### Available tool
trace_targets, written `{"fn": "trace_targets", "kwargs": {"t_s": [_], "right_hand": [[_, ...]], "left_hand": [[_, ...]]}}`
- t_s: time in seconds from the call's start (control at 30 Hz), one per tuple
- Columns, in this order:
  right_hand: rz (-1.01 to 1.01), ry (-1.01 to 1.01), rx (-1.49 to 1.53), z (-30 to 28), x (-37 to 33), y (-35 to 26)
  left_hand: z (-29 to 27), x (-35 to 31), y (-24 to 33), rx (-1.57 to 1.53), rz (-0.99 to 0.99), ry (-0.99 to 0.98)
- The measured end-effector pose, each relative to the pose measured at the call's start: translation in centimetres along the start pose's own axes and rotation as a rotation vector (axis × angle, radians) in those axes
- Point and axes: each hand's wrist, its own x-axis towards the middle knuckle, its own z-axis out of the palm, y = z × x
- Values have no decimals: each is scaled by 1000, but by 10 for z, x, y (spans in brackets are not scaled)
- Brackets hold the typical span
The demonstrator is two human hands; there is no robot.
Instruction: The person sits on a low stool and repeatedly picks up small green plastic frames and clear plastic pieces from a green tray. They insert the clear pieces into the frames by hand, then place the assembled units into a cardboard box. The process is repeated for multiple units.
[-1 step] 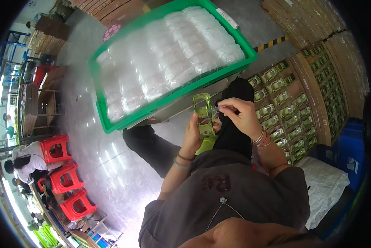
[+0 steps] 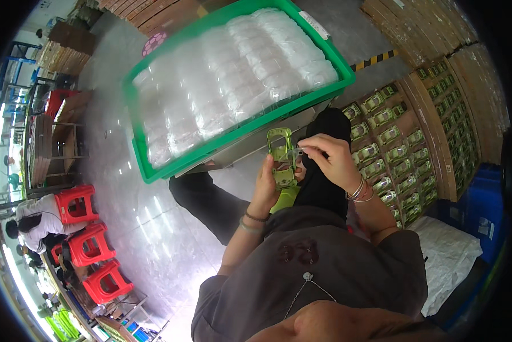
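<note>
We held a green toy car shell (image 2: 281,157) upright in our left hand (image 2: 265,185), fingers wrapped round it, while our right hand (image 2: 331,159) pinched a small part (image 2: 295,152) against it; finished cars (image 2: 388,154) filled trays beyond our right hand, bagged parts in the green crate (image 2: 153,171) above remained

Lime-green plastic toy-car shell (image 2: 281,157), held upright near frame centre, just below the right end of the big green crate. Long axis roughly vertical. Open window cut-outs visible in the upper part, pale grey or clear insert showing through them. Lower end sits in the left hand (image 2: 265,185), fingers wrapped round its left edge. Right hand (image 2: 330,159) pinches a small, thin, light-coloured part (image 2: 297,151) against the shell's right side, at mid-height. Part too small to identify.
</note>
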Motion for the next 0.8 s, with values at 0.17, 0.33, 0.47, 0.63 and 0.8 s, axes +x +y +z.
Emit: {"fn": "trace_targets", "kwargs": {"t_s": [0.17, 0.33, 0.47, 0.63, 0.8], "right_hand": [[-249, 89, -312, 17, 9, 2], [-255, -74, -485, 23, 15, 1], [-223, -137, -372, 23, 20, 16], [-21, -109, -261, 24, 21, 18], [-100, -10, -249, 31, 18, 23]], "left_hand": [[-3, -1, -4, -22, 5, 20], [2, -3, -3, 20, 37, 66], [1, -3, -5, 68, 22, 83], [-1, -3, -11, 105, -4, 91], [4, -1, -9, 107, 7, 81]]}}
